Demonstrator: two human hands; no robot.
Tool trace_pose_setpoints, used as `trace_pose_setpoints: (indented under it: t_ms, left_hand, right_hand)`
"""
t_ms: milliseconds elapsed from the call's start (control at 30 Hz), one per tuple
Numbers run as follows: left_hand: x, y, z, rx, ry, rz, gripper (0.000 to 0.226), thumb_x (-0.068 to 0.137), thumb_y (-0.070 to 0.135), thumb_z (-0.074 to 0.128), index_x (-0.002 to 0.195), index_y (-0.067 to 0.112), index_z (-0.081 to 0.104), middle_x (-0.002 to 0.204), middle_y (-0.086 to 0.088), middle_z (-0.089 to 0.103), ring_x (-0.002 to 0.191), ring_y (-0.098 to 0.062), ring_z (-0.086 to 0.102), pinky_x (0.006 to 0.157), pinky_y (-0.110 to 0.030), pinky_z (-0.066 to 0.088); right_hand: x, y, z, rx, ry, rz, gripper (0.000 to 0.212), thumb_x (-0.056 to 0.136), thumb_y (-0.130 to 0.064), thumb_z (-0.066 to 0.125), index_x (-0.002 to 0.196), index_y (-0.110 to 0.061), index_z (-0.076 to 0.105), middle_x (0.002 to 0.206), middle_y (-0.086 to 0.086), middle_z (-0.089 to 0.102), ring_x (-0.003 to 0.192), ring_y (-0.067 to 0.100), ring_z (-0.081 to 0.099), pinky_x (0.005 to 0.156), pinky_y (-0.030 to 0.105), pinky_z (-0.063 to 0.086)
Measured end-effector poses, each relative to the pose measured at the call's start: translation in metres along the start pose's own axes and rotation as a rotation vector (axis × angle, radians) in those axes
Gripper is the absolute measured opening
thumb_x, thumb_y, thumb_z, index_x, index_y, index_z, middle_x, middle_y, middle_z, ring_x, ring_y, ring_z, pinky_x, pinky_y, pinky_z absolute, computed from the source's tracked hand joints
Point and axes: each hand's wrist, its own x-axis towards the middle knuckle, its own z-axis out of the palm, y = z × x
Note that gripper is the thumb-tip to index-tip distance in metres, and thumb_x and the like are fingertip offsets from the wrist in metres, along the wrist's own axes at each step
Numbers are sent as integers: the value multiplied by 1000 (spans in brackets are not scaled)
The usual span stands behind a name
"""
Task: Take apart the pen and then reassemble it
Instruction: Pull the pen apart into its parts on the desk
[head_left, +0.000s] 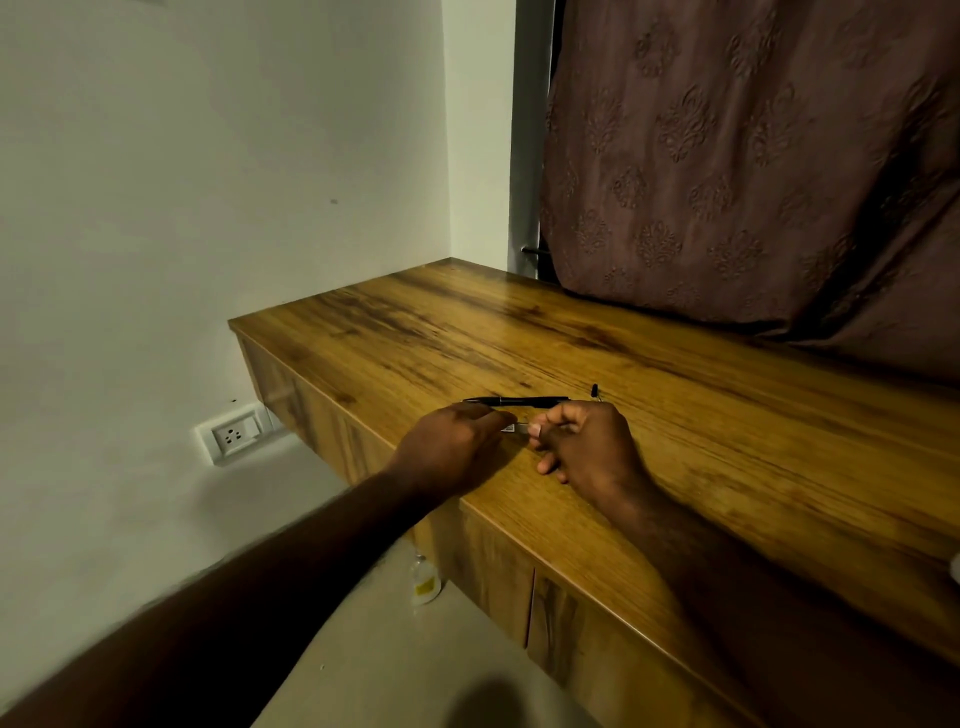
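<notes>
Pen barrel (514, 400): near the table (727, 415) front edge, just beyond both hands.
Left hand (452, 441): grip pinches pale pen part (517, 427).
Right hand (587, 447): grip pinches its other end.

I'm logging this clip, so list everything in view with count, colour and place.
Desk: one, brown wood, against the wall.
Long pen piece: one, black, on the desk just beyond the hands.
Small pen part: one, black, on the desk right of the long piece.
Pale pen part: one, whitish, held between the hands.
Curtain: one, brown patterned, behind the desk.
Wall socket: one, white, low on the wall left of the desk.
Bottle: one, clear with yellow label, on the floor beside the desk.
Left hand: one, over the desk edge, pinches the pale part.
Right hand: one, over the desk, pinches the pale part.
</notes>
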Motion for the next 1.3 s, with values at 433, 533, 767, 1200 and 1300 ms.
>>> trace_pose_setpoints:
  t_ms: [433,533,767,1200,1300]
  left_hand:
    - [-2,0,5,-21,62,-36,38,88,27,48,114,6,65,100,-17,70,83,-33,68,65,-42,56]
    - [-3,-4,9,-45,87,-60,39,89,29,46,119,10,63,109,-15,69,87,-31,68,68,-40,56]
    - [-4,-12,16,-168,182,-141,31,92,21,57,123,14,61,107,-8,71,86,-26,68,68,-36,53]
    - [19,-17,25,-378,216,-410,18,91,20,59,108,15,59,80,-9,70,68,-24,66,62,-44,55]
    - [19,-19,30,-378,236,-434,19,92,23,57,110,15,58,83,-9,71,72,-24,67,64,-43,56]
  right_hand:
    - [1,0,4,15,-86,-58,31,95,-4,53,126,-9,60,81,6,72,53,11,65,43,24,48]
    - [1,-1,3,37,-107,-66,33,97,-3,49,128,-10,58,85,3,72,55,10,66,43,23,47]
    - [10,1,-10,5,45,-51,15,92,-5,59,104,-8,67,85,8,72,51,17,62,41,24,44]
    - [28,12,-21,-487,258,-70,13,90,-9,61,96,-13,73,106,4,65,96,19,62,85,37,54]
    - [29,15,-22,-566,227,-31,14,88,-20,66,99,-13,72,108,6,67,100,21,62,87,38,54]
